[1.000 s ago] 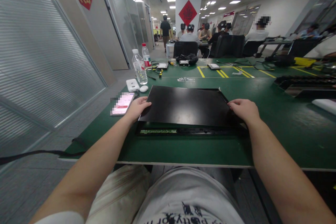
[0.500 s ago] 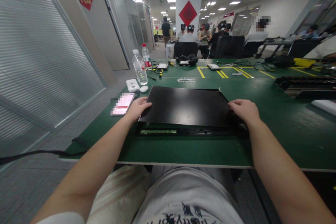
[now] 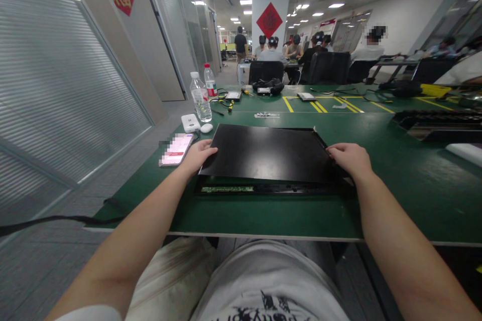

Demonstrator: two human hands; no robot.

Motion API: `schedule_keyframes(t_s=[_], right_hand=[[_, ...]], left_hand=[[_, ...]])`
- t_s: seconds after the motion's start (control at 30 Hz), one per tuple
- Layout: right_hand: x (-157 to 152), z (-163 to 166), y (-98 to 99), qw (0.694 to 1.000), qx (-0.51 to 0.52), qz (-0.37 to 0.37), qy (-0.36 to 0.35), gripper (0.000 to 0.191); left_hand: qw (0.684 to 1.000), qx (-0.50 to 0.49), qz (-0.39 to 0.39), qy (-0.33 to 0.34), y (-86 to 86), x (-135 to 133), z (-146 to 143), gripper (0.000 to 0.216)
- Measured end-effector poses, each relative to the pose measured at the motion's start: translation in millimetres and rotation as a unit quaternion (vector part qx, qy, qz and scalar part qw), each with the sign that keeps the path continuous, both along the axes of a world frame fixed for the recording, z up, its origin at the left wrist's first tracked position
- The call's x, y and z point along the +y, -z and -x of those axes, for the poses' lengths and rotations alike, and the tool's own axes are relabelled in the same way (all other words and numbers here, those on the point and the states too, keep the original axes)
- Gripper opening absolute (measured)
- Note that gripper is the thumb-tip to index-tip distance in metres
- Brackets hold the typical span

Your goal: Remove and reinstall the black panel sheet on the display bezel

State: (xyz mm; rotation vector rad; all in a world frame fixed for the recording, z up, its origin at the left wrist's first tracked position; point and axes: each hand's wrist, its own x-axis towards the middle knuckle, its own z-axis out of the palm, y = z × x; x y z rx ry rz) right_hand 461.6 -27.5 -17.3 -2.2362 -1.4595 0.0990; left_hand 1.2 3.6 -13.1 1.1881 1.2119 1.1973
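Note:
A glossy black flat screen panel lies tilted over a shallow black frame, with its near edge raised off the frame. My left hand grips the panel's left edge, thumb on top and fingers underneath. At the right edge, my right hand pinches the side with thumb and fingertips; the frame's raised far-right corner is close by. A narrow green circuit board shows along the frame's near left side, below the panel. The rest of the frame's inside is hidden under the panel.
Left of the panel are a phone, a white power bank and a water bottle. Small drives and cables line the back of the green table. Black frame pieces are stacked at right. People sit farther back.
Both hands keep their hold on the panel, which has hardly moved. Only a very slight shift of the view shows.

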Motion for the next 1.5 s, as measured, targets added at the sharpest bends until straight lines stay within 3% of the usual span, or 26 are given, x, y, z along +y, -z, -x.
schedule_keyframes(t_s=[0.53, 1.03, 1.5], right_hand=[[-0.3, 1.3, -0.9, 1.000, -0.005, 0.009, 0.005, 0.037], [-2.6, 11.4, -3.8, 0.996, -0.086, 0.034, -0.003, 0.042], [4.4, -2.0, 4.3, 1.000, -0.009, 0.006, 0.012, 0.037]], left_hand=[[1.000, -0.020, -0.004, 0.004, 0.8, -0.5, 1.1, 0.040], [1.000, -0.003, -0.004, -0.009, -0.4, -0.5, 0.1, 0.038], [1.000, -0.002, -0.008, -0.002, 4.1, 1.5, 2.9, 0.037]])
